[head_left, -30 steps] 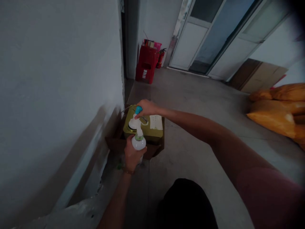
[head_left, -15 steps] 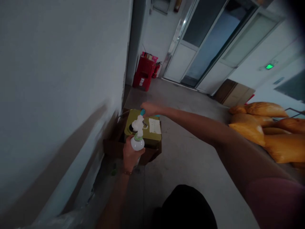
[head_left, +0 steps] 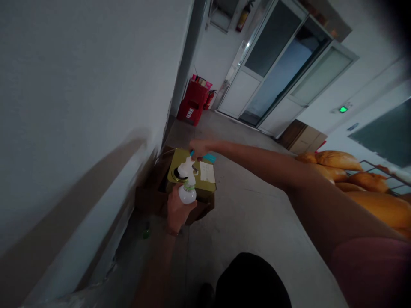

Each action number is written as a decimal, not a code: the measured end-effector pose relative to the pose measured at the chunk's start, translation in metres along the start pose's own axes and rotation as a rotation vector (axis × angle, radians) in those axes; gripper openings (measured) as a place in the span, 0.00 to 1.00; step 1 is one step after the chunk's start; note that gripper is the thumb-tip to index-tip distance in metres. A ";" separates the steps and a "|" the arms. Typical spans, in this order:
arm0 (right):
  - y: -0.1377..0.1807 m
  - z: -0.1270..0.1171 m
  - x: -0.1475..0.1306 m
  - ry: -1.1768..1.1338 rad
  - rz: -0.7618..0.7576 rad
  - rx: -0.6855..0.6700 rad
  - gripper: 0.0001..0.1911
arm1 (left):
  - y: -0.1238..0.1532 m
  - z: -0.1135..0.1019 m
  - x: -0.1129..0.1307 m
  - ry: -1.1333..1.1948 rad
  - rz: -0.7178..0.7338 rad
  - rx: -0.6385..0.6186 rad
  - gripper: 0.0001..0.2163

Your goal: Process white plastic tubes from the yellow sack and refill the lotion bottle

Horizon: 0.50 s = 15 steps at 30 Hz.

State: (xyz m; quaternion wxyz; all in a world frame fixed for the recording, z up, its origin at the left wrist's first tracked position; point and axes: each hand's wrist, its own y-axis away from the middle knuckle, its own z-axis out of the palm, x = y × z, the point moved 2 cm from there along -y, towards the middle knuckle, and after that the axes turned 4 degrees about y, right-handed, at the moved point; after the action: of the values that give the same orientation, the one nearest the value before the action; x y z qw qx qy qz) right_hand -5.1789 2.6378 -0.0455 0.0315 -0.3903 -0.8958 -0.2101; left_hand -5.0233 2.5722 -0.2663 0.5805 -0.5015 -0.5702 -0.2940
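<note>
My left hand (head_left: 177, 208) is wrapped round a whitish, see-through bottle (head_left: 188, 194) with a green ring at its neck. It holds the bottle upright against the near side of a gold square tin (head_left: 205, 186). My right hand (head_left: 199, 148) is closed on a blue-handled tool (head_left: 209, 158) above the tin's far part. White, thick-looking material (head_left: 185, 169) spans from below that hand, over the tin's round opening (head_left: 176, 173), to the bottle's mouth. The tool's working end is hidden in this white mass. A white label (head_left: 207, 172) lies on the tin's top.
The tin stands in an open brown carton (head_left: 150, 201) by the white wall (head_left: 96, 85). A small green cap-like thing (head_left: 146, 234) lies on the floor. Beyond are a red stool (head_left: 192, 105), a fire extinguisher (head_left: 209, 99), cardboard boxes (head_left: 306, 137) and orange sacks (head_left: 340, 160).
More of the blue handle shows to the right of my right hand, which has tilted slightly. The bottle has shifted a little to the right. The whole view has turned slightly.
</note>
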 end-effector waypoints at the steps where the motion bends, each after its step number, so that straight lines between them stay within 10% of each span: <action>1: -0.001 0.001 -0.001 -0.005 0.011 0.022 0.12 | 0.000 0.001 0.000 0.006 -0.004 -0.005 0.36; 15: 0.009 -0.006 0.002 -0.016 0.097 0.267 0.20 | -0.001 -0.004 0.014 -0.030 0.060 0.007 0.35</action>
State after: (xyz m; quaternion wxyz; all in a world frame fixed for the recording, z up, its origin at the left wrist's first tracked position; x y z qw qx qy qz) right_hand -5.1740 2.6426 -0.0366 0.0861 -0.4274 -0.8961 -0.0838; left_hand -5.0203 2.5720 -0.2517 0.5821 -0.5207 -0.5647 -0.2668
